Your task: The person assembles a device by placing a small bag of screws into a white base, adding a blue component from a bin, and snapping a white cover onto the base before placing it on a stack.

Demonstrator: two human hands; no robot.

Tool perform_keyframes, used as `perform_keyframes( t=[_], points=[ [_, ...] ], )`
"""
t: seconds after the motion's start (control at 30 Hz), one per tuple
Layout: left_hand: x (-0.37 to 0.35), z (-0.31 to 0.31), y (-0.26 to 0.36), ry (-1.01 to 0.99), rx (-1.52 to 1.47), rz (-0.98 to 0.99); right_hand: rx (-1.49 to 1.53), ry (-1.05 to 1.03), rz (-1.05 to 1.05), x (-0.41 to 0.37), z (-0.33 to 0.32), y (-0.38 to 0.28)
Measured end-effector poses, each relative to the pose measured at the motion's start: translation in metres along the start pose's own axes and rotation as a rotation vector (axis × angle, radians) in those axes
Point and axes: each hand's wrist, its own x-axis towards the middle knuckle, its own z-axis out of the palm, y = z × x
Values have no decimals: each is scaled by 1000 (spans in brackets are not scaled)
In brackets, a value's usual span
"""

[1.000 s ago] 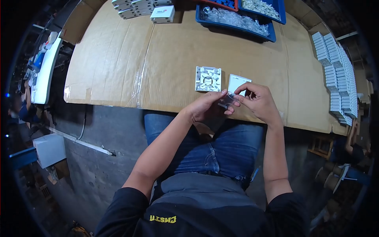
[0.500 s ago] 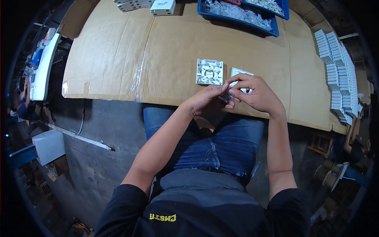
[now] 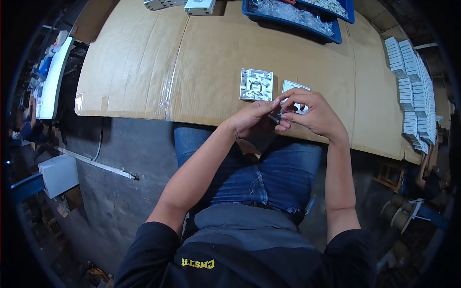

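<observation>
Clear plastic bit (image 3: pixel 276 116) is pinched between both hands right at the near edge of the table, just above the lap in blue jeans (image 3: pixel 269 177). It's tiny and mostly covered by fingers, so I can't make out its shape.

The left hand (image 3: pixel 250 121) comes in from the left with thumb and forefinger closed tight on the piece and the other fingers curled under. The right hand (image 3: pixel 314 115) meets it from the other side, fingertips also nipped down on the same piece, knuckles arched up. The two hands are touching at the fingertips.

Under and beyond them is the table (image 3: pixel 211 62), covered in brown cardboard with tape along a seam. Just past the left hand's fingers lies a white square plate (image 3: pixel 256 85), ribbed side up, flat on the cardboard. Right beside it is a white cover (image 3: pixel 294 87), partly hidden behind the right hand's fingers.

Further out on the right side there are long rows of small white boxes (image 3: pixel 413 91). At the far edge sits a blue tray (image 3: pixel 288 25) full of clear bagged parts, and a few more white cartons (image 3: pixel 199 6) off to its left.
</observation>
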Motion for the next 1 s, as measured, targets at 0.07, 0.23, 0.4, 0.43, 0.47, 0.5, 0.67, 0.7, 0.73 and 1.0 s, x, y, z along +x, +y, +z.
perform_keyframes(
  t=[0.07, 0.23, 0.4, 0.43, 0.47, 0.5, 0.67, 0.7, 0.73, 1.0],
  points=[
    [-1, 3, 2, 32, 24, -11, 14, -12, -31, 0, 0, 9],
    [-1, 3, 1, 27, 26, -15, -56, -25, 6, -4, -1, 8],
    [-1, 3, 1, 17, -17, 5, -27, -11, 14, 0, 2, 5],
    [-1, 1, 0, 14, 2, 9, -59, -20, -19, 1, 3, 8],
    [-1, -1, -1, 11, 21, 12, -89, -30, -51, 3, 4, 12],
    [-1, -2, -2, 9, 39, 15, -119, -41, -82, 3, 5, 16],
    [1, -5, -4, -13, -21, 29, 22, -95, 94, 5, 7, 10],
    [1, -5, -4, -41, -53, 37, 67, -91, 140, 5, 6, 7],
    [1, -5, -4, -35, -49, 37, 51, -90, 117, 6, 6, 7],
    [-5, 8, 6, 6, -61, 17, -132, -87, -46, 9, 4, 13]
  ],
)
